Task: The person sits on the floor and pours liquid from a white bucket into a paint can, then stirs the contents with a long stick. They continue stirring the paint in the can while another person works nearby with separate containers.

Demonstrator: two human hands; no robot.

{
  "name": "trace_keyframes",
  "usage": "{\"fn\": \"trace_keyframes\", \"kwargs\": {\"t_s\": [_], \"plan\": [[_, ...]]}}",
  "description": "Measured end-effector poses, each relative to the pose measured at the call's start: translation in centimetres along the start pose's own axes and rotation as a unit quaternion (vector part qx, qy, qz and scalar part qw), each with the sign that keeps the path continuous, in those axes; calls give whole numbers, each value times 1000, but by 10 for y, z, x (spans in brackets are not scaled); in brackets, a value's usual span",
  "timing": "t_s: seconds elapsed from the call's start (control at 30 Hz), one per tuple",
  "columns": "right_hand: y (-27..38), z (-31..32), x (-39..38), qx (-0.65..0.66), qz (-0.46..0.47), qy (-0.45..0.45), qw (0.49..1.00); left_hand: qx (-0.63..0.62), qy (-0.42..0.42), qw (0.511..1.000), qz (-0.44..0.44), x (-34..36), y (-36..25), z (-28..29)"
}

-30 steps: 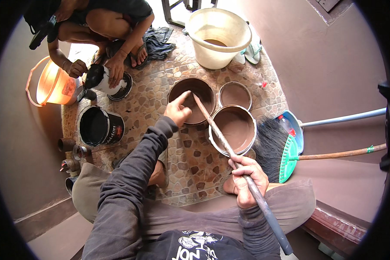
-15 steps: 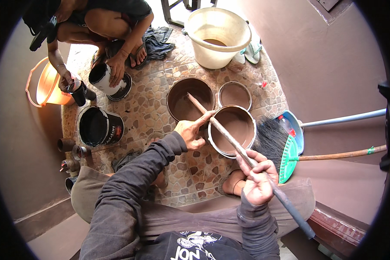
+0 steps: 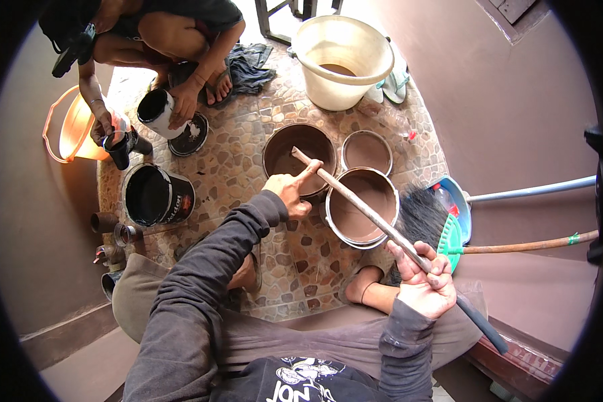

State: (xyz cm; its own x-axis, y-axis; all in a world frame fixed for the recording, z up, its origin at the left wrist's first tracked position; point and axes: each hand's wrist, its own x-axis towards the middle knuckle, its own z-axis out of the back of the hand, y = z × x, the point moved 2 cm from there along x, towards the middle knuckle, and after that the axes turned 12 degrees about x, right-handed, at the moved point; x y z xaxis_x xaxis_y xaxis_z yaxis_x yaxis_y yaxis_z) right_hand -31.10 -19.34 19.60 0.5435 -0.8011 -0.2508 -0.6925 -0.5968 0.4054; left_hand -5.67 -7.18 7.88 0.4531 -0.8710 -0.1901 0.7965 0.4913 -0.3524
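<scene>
A long wooden stick (image 3: 365, 207) slants across the view, its bare tip over a bucket with a brown-coated inside (image 3: 273, 161). My right hand (image 3: 427, 285) grips the stick toward its dark lower end. My left hand (image 3: 289, 193) reaches out with the index finger touching the stick near the tip, thumb held apart, other fingers partly hidden. Beneath the stick's middle stands a white-rimmed bucket of brown liquid (image 3: 363, 224). A smaller tub of brown liquid (image 3: 366, 153) sits just behind it.
Far left, another person's hands (image 3: 184, 107) hold a white container (image 3: 155, 115) and a dark cup (image 3: 118, 149). Nearby are a black-filled bucket (image 3: 157, 195) and an orange bucket (image 3: 80, 127). A cream tub (image 3: 342, 94) stands behind; a broom (image 3: 451, 238) and blue dustpan (image 3: 459, 204) lie right.
My right hand has moved right and slightly down the view, carrying the stick with it. My left index finger has shifted along the stick closer to its tip.
</scene>
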Motion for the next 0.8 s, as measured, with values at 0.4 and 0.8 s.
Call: {"fn": "trace_keyframes", "kwargs": {"t_s": [0.4, 0.8], "plan": [[23, -2, -7, -20, -14, 27, 999, 64, 101, 992, 46, 14, 25, 11], [22, -5, -7, -98, -1, 22, 995, 96, 124, 982, 105, 27, 30, 6]]}}
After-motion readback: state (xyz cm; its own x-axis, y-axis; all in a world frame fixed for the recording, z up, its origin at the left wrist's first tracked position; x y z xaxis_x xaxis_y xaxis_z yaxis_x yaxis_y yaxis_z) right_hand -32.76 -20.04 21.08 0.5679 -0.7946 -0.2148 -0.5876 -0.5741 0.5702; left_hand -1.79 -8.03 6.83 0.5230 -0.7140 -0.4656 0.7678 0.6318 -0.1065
